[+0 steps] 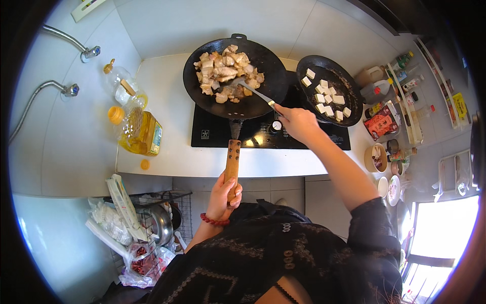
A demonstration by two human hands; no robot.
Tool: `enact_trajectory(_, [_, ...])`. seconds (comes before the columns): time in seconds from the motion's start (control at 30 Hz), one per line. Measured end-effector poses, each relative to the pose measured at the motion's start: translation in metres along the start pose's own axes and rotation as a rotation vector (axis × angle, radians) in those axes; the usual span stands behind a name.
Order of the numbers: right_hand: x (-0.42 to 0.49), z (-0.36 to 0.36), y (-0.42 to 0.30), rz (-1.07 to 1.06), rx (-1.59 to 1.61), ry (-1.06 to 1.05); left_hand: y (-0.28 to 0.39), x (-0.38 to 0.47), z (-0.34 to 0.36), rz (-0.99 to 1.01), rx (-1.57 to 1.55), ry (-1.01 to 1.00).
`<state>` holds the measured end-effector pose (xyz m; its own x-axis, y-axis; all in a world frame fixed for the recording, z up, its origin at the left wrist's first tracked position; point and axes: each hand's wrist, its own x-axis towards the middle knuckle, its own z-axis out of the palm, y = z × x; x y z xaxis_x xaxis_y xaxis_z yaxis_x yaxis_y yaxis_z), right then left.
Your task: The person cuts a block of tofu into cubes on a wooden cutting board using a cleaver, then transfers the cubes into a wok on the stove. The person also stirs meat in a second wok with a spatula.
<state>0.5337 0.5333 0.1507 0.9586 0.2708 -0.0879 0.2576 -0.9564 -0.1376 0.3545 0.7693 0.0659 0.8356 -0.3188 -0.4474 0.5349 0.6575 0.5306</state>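
My left hand (224,193) grips the wooden handle (233,161) of a black wok (265,57). Browned meat pieces (224,68) are heaped at the wok's left and middle. In my right hand (298,123) is a metal spatula (258,94), its blade down among the meat and partly hidden. To the right of the wok, a black frying pan (322,66) holds several white tofu cubes (328,95). Under both lies a black glass cooktop (212,133) with a round knob (276,125).
Oil bottles (142,133) stand on the counter at left, with a yellow cap (145,164) near the front edge. On the right are a round container (376,157), a red packet (381,121) and racks (404,102) of bottles. A wire rack (186,212) stands below left.
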Motion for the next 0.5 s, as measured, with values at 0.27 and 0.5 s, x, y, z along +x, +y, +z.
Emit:
enact_trajectory(0.27, [-0.055, -0.066, 0.02, 0.033, 0.152, -0.018, 0.0, 0.001, -0.003, 0.013, -0.012, -0.012])
enact_trajectory(0.5, [0.0, -0.055, -0.007, 0.025, 0.388, 0.088, 0.0, 0.0, 0.0, 0.004, 0.007, 0.016])
